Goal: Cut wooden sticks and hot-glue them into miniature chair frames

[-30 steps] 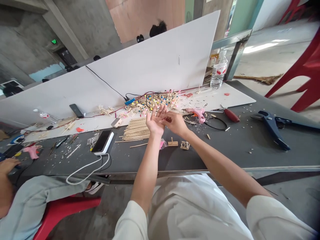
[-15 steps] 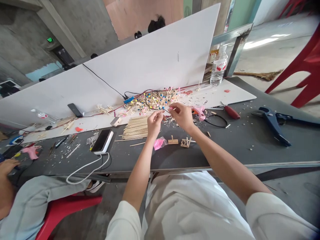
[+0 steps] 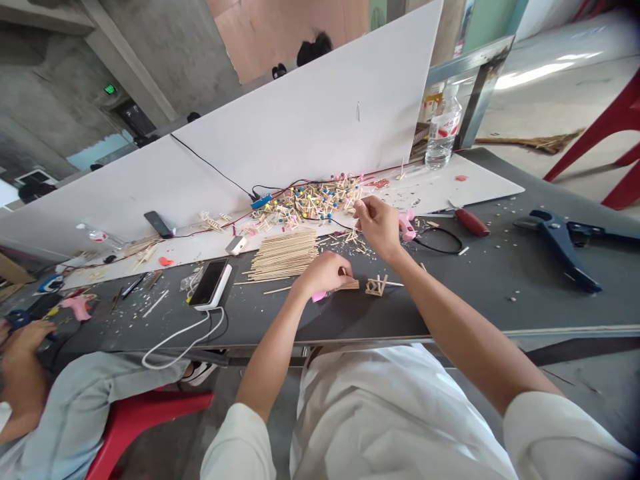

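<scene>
My left hand (image 3: 327,272) is low over the dark table, its fingers closed on a small wooden stick piece (image 3: 351,285) and partly covering a pink packet (image 3: 319,295). My right hand (image 3: 376,223) is raised beside the heap of small sticks with coloured balls (image 3: 320,200), thumb and fingers pinched together; anything between them is too small to make out. Just right of the stick piece stands a small wooden stick frame (image 3: 376,285). A bundle of long thin sticks (image 3: 283,255) lies left of my hands. Behind my right hand is a pink glue gun (image 3: 407,225).
On the right lie a red-handled tool (image 3: 471,223) and blue cutters (image 3: 560,243). A water bottle (image 3: 443,133) stands by the white board (image 3: 300,113). Left are a white power bank (image 3: 213,285) with a cable and a seated person's hand (image 3: 33,337).
My left hand has come down from near my right hand to the small wooden stick piece. My right hand has shifted slightly right, and the hands are now apart.
</scene>
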{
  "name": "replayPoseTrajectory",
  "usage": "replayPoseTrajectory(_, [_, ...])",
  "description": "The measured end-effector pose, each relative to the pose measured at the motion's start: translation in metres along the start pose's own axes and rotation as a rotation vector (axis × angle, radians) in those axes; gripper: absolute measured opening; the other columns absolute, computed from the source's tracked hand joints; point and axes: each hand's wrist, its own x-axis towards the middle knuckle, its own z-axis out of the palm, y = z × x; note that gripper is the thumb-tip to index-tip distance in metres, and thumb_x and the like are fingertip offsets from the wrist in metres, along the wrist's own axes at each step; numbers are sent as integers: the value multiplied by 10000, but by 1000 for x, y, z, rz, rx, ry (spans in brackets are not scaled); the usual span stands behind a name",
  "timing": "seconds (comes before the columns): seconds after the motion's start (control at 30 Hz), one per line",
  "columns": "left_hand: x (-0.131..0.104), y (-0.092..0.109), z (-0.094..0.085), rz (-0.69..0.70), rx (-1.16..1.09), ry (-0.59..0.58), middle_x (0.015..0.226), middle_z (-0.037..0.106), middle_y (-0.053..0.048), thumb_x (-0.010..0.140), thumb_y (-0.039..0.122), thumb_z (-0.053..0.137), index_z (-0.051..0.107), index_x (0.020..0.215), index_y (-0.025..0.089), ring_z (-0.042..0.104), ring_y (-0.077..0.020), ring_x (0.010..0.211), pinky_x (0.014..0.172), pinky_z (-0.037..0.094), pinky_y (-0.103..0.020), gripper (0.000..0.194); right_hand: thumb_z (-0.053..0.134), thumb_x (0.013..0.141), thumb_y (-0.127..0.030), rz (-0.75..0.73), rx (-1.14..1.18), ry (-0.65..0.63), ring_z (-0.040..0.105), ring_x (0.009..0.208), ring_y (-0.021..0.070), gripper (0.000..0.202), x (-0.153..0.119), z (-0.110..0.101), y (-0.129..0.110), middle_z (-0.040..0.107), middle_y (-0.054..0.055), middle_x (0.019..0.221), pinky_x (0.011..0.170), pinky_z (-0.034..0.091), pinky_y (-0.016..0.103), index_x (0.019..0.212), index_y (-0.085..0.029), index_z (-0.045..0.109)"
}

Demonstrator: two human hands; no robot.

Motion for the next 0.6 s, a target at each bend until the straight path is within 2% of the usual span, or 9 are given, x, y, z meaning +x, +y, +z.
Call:
replayPoseTrajectory(0.13, [18,-11,4,-19,55,175,773,773,-43,802,124,696,789,762,206,694,-193,714,701,489,-286,130,514,973,-663,19,24,-4,624,581,170,486,2,-1,3,705,54,750,549,434,290,907,-205,663])
replayPoseTrajectory(0.27, [31,-24,7,-33,7,131,693,730,-45,805,170,722,770,738,197,665,-199,648,687,500,-298,87,514,983,-630,32,20,-9,631,567,173,458,2,-1,4,708,57,753,555,442,298,912,-202,664])
replayPoseTrajectory(0.37, [28,-26,7,-19,-26,109,742,712,-50,815,260,767,779,841,195,655,-201,661,721,516,-323,71,518,993,-588,32,8,-5,629,581,177,417,3,-1,4,706,56,749,565,437,303,904,-204,656])
replayPoseTrajectory(0.43, [20,-17,6,33,18,238,911,713,-80,821,309,783,774,976,200,669,-223,791,808,529,-354,190,517,999,-559,29,7,-1,622,578,174,393,3,-1,4,700,54,743,571,435,307,893,-205,650])
replayPoseTrajectory(0.5, [9,-1,7,129,96,459,1095,683,-119,879,312,726,747,1064,205,644,-270,1044,970,497,-398,215,531,994,-535,25,8,7,620,590,176,367,3,-1,4,691,53,737,576,438,310,897,-204,655])
replayPoseTrajectory(0.53, [3,9,9,153,135,526,1082,674,-122,914,326,683,739,1039,205,627,-281,1086,993,485,-408,183,545,987,-523,23,6,15,623,607,180,350,3,-1,4,687,54,738,578,441,311,907,-204,663])
replayPoseTrajectory(0.6, [-10,28,18,142,179,527,948,676,-108,993,352,554,716,907,206,647,-252,967,894,505,-371,235,581,966,-489,22,2,29,634,656,194,305,3,-1,5,685,58,752,586,449,313,934,-203,682])
